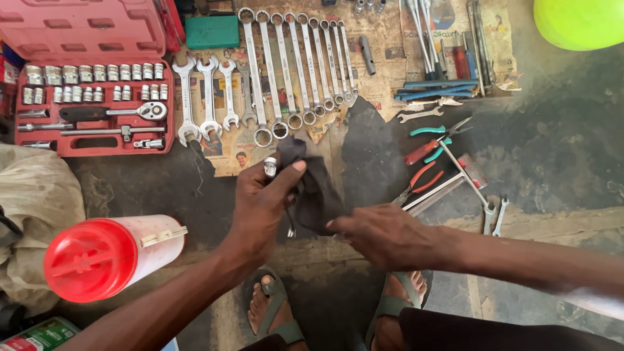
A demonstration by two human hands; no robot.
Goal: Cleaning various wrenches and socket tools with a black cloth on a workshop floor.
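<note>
Below, left hand (260, 201) – fingers pinching a small wrench (271, 168) and dark rag (312, 188) – right hand (383, 234) gripping the rag's edge.

Nine combination spanners (305, 65), three open-ended spanners (208, 97), one red socket case (94, 107), one red-lidded jar (110, 257).

Soft, even daylight fills the scene, bright enough to show colour clearly, with only faint shadows under the wrenches (292, 71) and no hard glare beyond a mild sheen on the sockets (97, 73). The centre is fairly sharp, but the right forearm (552, 266) near the edge smears with motion blur. The wide lens bends the edges, and the green object (578, 23) is soft.
</note>
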